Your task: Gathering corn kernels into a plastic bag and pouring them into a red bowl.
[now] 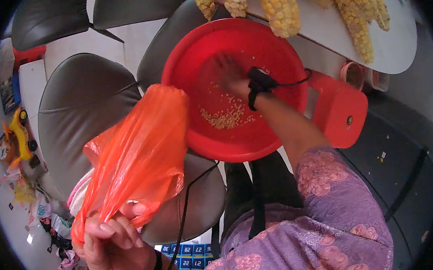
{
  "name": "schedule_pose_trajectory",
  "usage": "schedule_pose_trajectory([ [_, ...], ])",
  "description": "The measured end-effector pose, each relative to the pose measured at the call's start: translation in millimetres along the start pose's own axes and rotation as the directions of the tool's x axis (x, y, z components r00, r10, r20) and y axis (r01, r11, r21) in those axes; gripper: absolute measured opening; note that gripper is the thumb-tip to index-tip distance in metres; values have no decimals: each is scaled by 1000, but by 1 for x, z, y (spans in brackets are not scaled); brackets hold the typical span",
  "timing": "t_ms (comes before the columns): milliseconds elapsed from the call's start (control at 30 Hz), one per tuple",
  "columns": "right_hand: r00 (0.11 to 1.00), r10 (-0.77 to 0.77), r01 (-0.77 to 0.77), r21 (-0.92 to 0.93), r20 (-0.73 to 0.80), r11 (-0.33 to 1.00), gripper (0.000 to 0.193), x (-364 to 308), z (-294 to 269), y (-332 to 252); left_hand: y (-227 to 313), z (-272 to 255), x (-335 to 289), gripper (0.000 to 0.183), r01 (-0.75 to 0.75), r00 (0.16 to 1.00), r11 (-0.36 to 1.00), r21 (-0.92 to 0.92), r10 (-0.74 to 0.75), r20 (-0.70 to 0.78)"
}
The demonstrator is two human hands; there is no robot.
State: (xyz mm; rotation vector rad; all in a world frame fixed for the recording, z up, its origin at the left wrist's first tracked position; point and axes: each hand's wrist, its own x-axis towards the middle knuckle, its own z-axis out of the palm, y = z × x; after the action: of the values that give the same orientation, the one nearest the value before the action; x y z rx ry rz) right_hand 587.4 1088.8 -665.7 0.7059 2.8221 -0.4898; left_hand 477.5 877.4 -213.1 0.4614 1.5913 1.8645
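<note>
My left hand (116,247) is closed round the gathered edge of a thin orange-red plastic bag (139,145). The bag leans up against the left rim of a large red basin (286,130). Inside the basin, my right hand (231,76) is blurred by motion, its fingers looking stretched out toward the far left side. No object shows in it. Loose corn kernels (225,117) lie in a patch on the basin floor, nearer to me than the hand. A black strap with a small dark device (262,79) sits on my right wrist.
Several corn cobs (278,8) hang over the edge of a white table (393,47) beyond the basin. Grey padded chairs (86,99) stand at the left. A red plastic stool (342,108) is at the right. Toys, among them a yellow toy vehicle (21,136), litter the left floor.
</note>
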Motion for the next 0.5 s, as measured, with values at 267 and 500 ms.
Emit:
schedule_pose_trajectory([
  [267, 980, -194, 131, 579, 48, 805, 46, -110, 37, -44, -13, 10, 6, 26, 18, 985, 999, 28, -13, -170],
  [500, 985, -156, 161, -61, 78, 985, 33, -50, -51, 14, -34, 35, 29, 26, 89, 996, 996, -13, -90, -29],
])
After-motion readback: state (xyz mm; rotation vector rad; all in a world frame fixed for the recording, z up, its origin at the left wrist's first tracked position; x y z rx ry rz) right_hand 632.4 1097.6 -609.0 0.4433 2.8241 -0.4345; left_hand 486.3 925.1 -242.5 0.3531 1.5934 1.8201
